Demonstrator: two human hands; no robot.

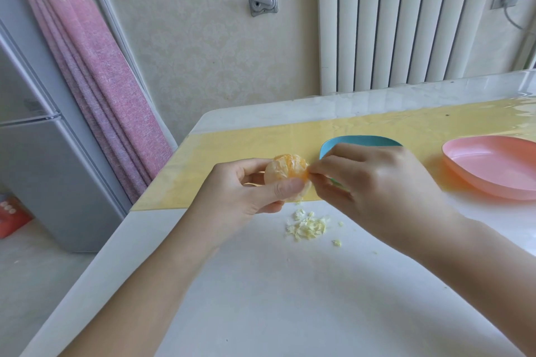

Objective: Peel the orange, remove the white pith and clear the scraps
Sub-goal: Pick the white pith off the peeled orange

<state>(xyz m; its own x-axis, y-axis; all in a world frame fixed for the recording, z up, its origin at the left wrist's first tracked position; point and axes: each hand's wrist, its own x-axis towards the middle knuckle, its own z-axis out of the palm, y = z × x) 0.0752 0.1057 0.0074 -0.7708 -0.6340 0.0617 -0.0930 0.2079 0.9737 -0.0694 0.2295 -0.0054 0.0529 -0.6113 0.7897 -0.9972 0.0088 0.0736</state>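
Above the near edge of the yellow mat (232, 142), held clear of the table (261, 284), sits the orange (290, 168), its rind already off and much of its flesh bare, with pale pith clinging mostly to its lower and left side. The step in hand looks to be pith removal, and it goes best with small, shallow pulls: catch only the white strand, draw it along the segment rather than straight out, so the thin skin does not tear and leak juice, and turn the fruit a little in the holding hand to bring the covered side round. The left hand (246, 191) cradles the orange, its thumb (290, 187) pressed across the front and its fingers curled behind, a firm but not crushing hold. The right hand (377, 182) meets the fruit at its right side with thumb and forefinger tips (314, 171) drawn tight together in a pinch, apparently on a wisp of pith, though the strand itself is too small to make out; the other fingers are loosely bent beneath. Just below the hands a small heap of pith scraps (307, 226) lies on the white table, with a few crumbs strayed to its right. Behind the right hand a blue dish (362, 140) is partly hidden, and a pink dish (493, 165) rests well to the right, either a likely place for the scraps.
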